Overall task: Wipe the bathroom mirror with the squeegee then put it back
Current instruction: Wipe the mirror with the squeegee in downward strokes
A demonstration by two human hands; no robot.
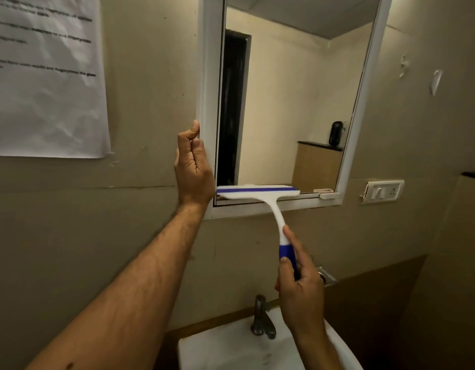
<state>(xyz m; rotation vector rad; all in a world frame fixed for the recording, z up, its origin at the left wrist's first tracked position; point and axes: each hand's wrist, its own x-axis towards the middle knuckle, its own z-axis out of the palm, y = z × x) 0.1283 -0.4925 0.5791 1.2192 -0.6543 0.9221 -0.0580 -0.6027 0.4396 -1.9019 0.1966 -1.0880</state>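
Mirror point(289, 102): tall, white-framed, mounted on a beige wall above a white sink point(231, 348) with a metal tap point(261, 320). The glass reflects a dark doorway and a pale wall.

Squeegee point(260, 194): white T-shaped body, blue strip along the blade, blue grip on the handle. Blade lies level against the glass at the bottom edge of the mirror, left part, just above the lower frame. Handle slants down to the right.

Left hand point(193, 166): fingers curled, thumb up, pressed against the mirror's left frame edge near the lower corner; holds nothing else.

Right hand point(300, 279): wrapped round the blue grip, index finger stretched along the white neck.

Printed paper sheet point(44, 76) on the wall at left; switch plate point(383, 190) at right.
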